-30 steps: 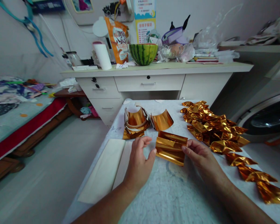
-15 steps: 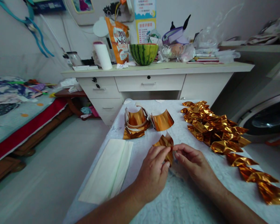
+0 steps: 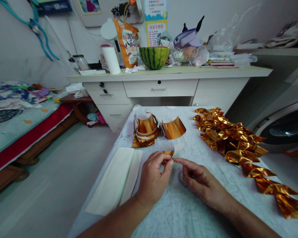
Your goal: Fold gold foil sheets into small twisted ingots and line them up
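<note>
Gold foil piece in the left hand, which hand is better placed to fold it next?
Probably the right hand: its extended index finger points at the gold foil piece, while the left hand pinches it.

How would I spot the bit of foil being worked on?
Over the table, find the left hand. The foil shows at its fingertips. It is the only gold piece held; the curved sheets and twisted pieces lie on the table.
</note>
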Action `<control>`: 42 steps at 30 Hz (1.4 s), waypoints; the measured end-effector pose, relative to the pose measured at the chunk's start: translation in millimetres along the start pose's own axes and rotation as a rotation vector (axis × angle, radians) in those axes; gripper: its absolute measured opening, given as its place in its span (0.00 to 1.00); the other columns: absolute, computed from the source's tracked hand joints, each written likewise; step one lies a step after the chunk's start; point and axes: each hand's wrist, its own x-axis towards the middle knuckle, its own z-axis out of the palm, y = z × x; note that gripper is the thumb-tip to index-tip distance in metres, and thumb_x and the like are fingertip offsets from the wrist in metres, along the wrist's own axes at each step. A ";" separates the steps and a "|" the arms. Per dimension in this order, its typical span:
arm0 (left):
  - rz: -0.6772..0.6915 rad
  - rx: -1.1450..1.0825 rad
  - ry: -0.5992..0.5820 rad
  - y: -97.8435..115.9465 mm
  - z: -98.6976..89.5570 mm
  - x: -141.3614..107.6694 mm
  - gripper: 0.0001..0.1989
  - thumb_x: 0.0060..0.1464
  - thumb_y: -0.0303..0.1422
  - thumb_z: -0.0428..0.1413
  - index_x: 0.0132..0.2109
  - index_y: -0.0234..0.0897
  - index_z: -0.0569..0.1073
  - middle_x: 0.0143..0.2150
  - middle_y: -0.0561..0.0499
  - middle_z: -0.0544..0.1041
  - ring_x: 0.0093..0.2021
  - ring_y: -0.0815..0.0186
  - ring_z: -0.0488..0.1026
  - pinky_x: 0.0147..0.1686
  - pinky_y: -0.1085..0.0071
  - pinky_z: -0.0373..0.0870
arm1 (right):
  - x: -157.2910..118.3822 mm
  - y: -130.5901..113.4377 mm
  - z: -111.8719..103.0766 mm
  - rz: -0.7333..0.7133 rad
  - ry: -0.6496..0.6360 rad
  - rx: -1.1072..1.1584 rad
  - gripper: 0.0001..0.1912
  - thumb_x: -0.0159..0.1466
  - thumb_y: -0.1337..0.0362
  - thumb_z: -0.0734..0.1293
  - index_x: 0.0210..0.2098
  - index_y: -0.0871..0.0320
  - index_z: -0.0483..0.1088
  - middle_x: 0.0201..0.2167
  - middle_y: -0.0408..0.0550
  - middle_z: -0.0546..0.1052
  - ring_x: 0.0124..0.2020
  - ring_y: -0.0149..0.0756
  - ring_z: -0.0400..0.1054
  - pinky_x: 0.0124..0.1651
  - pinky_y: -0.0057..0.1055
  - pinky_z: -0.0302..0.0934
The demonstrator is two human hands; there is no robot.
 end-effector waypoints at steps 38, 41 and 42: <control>-0.292 -0.241 -0.078 -20.5 6.4 1.6 0.09 0.55 0.26 0.52 0.44 0.40 0.64 0.29 0.58 0.68 0.28 0.70 0.68 0.29 0.75 0.62 | 11.5 15.8 -20.5 0.159 0.328 0.002 0.19 0.59 0.54 0.70 0.41 0.52 0.56 0.22 0.34 0.68 0.20 0.29 0.60 0.21 0.23 0.51; -0.147 -0.007 -0.166 -19.5 4.4 1.3 0.06 0.55 0.24 0.50 0.36 0.38 0.69 0.32 0.54 0.71 0.33 0.67 0.70 0.34 0.72 0.63 | 11.1 17.4 -22.4 0.106 0.309 -0.280 0.08 0.62 0.60 0.66 0.32 0.55 0.62 0.21 0.37 0.65 0.22 0.29 0.58 0.24 0.25 0.50; -0.108 0.059 -0.185 -18.9 3.5 1.5 0.07 0.55 0.23 0.50 0.35 0.38 0.70 0.33 0.53 0.73 0.35 0.66 0.70 0.36 0.71 0.63 | 10.8 17.3 -22.9 0.098 0.303 -0.338 0.07 0.62 0.61 0.65 0.30 0.55 0.63 0.20 0.37 0.65 0.23 0.30 0.58 0.24 0.25 0.50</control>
